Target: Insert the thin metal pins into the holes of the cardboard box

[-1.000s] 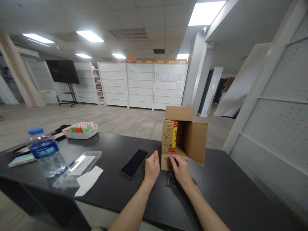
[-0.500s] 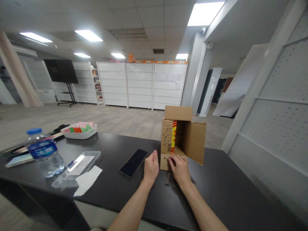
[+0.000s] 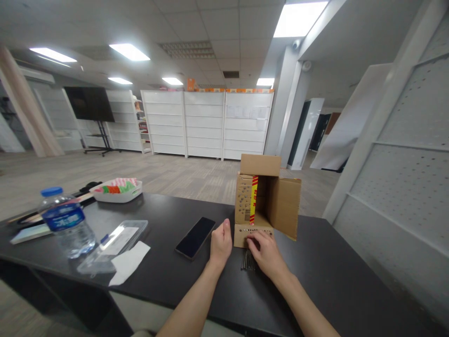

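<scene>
An open cardboard box [image 3: 242, 199] stands on the black table, its side flap swung out to the right and its front flap [image 3: 240, 240] hanging toward me. Dark dots, holes or metal heads, run in a row across the front flap; more dot the box's left side. My right hand [image 3: 265, 250] is closed in a pinch at this flap, just below the row; what its fingertips hold is too small to make out. Beneath the flap lies a fan of thin metal nails or screws [image 3: 247, 260]. My left hand [image 3: 221, 241] is closed with the thumb up, left of the box; its inside is hidden.
A black phone [image 3: 195, 237] lies left of my left hand. Further left are a white paper [image 3: 129, 263], a clear plastic case [image 3: 135, 229], a water bottle [image 3: 66, 224] and a white basket [image 3: 119, 195] with colourful packets. The black table [image 3: 336, 276] extends right.
My right hand has moved slightly down and back from the dotted row on the front flap, so more of the row shows. My left hand has stayed in place.
</scene>
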The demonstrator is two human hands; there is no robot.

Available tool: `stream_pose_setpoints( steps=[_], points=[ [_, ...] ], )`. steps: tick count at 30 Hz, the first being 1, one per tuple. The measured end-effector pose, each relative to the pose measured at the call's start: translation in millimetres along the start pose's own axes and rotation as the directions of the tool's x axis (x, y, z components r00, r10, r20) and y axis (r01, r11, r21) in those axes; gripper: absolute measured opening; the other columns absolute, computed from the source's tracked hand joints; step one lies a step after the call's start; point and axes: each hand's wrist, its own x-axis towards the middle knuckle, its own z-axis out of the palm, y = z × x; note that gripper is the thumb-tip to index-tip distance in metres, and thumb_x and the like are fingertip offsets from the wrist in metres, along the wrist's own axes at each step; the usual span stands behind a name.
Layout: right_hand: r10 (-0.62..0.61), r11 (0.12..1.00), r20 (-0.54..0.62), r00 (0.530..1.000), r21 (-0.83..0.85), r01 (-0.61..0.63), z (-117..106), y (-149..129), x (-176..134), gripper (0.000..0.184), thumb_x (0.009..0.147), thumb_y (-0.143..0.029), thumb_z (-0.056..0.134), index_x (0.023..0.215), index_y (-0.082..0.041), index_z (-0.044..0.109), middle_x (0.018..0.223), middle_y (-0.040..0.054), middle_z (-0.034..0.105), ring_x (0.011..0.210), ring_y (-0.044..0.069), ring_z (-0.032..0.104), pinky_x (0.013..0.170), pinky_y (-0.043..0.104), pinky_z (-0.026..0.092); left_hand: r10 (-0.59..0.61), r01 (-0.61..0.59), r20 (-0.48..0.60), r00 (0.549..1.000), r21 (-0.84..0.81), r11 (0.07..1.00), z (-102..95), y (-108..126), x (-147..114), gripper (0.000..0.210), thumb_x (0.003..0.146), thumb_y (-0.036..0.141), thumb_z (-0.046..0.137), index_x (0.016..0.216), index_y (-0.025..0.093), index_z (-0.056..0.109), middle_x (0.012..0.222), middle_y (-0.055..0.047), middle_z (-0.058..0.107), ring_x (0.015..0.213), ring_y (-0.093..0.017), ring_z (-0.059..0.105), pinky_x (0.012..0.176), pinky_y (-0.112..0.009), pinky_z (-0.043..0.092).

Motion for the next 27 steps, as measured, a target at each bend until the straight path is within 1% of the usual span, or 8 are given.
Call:
stream_pose_setpoints(
  steps=[5, 7, 10, 13, 18, 23, 27],
  points=[
    [-0.046, 0.996, 0.123, 0.991, -0.064, 0.054, -15, -15, -17, 0.013, 0.087, -0.031, 0.052, 0.091, -0.024, 0.062, 0.096, 0.0032, 0.061, 0.094, 0.020, 0.055, 0.085, 0.036, 0.038, 0.002, -0.002, 0.005, 1.000, 0.001, 1.000, -0.5, 2, 0, 0.041, 0.093, 0.039, 0.033, 0.059, 0.017, 0.043, 0.054, 0.002, 0.046, 0.051, -0.009, 0.037, 0.053, -0.024, 0.025],
    [-0.069, 0.993, 0.149, 0.986, -0.090, 0.083, -18, -19, -24, 0.016, 0.086, -0.034, 0.055, 0.096, -0.024, 0.062, 0.102, 0.0044, 0.060, 0.097, 0.022, 0.053, 0.086, 0.038, 0.038, 0.004, -0.004, 0.009, 1.000, 0.002, 1.000, -0.9, 2, -1, 0.041, 0.093, 0.039, 0.033, 0.059, 0.017, 0.043, 0.054, 0.002, 0.046, 0.051, -0.009, 0.037, 0.053, -0.024, 0.025],
    [-0.080, 0.986, 0.159, 0.984, -0.129, 0.101, -17, -23, -31, 0.023, 0.084, -0.038, 0.057, 0.102, -0.025, 0.061, 0.109, 0.0058, 0.058, 0.101, 0.023, 0.051, 0.087, 0.038, 0.038, 0.002, -0.002, 0.011, 1.000, 0.005, 1.000, -1.1, 2, -1, 0.041, 0.093, 0.039, 0.032, 0.059, 0.018, 0.041, 0.053, 0.003, 0.044, 0.051, -0.009, 0.036, 0.053, -0.024, 0.025],
    [-0.078, 0.983, 0.161, 0.984, -0.155, 0.103, -14, -24, -33, 0.026, 0.082, -0.041, 0.058, 0.102, -0.025, 0.062, 0.111, 0.0064, 0.057, 0.102, 0.024, 0.050, 0.088, 0.039, 0.037, -0.002, 0.002, 0.015, 1.000, 0.003, 1.000, -1.0, 2, -1, 0.042, 0.093, 0.041, 0.031, 0.059, 0.018, 0.041, 0.054, 0.003, 0.045, 0.052, -0.009, 0.036, 0.054, -0.024, 0.025],
    [-0.077, 0.980, 0.152, 0.985, -0.168, 0.103, -12, -24, -33, 0.027, 0.081, -0.043, 0.059, 0.101, -0.025, 0.063, 0.112, 0.0075, 0.056, 0.102, 0.025, 0.050, 0.088, 0.041, 0.036, -0.008, 0.008, 0.013, 1.000, 0.001, 1.000, -1.0, 2, 0, 0.043, 0.093, 0.044, 0.031, 0.060, 0.018, 0.041, 0.053, 0.003, 0.044, 0.052, -0.009, 0.036, 0.054, -0.024, 0.026],
    [-0.077, 0.980, 0.146, 0.986, -0.170, 0.102, -12, -25, -33, 0.027, 0.080, -0.043, 0.061, 0.099, -0.025, 0.063, 0.111, 0.0065, 0.056, 0.101, 0.025, 0.050, 0.088, 0.041, 0.037, 0.005, -0.005, 0.005, 1.000, 0.000, 1.000, -0.8, 2, -1, 0.045, 0.093, 0.046, 0.030, 0.059, 0.018, 0.042, 0.054, 0.002, 0.045, 0.051, -0.009, 0.037, 0.053, -0.024, 0.026],
    [-0.074, 0.980, 0.153, 0.985, -0.171, 0.100, -11, -26, -33, 0.027, 0.079, -0.043, 0.061, 0.100, -0.025, 0.063, 0.111, 0.0060, 0.056, 0.100, 0.024, 0.050, 0.088, 0.040, 0.036, 0.016, -0.015, -0.005, 1.000, 0.013, 1.000, -0.5, 1, -1, 0.044, 0.093, 0.043, 0.031, 0.059, 0.017, 0.043, 0.052, 0.003, 0.044, 0.050, -0.009, 0.035, 0.053, -0.024, 0.026]
  ],
)
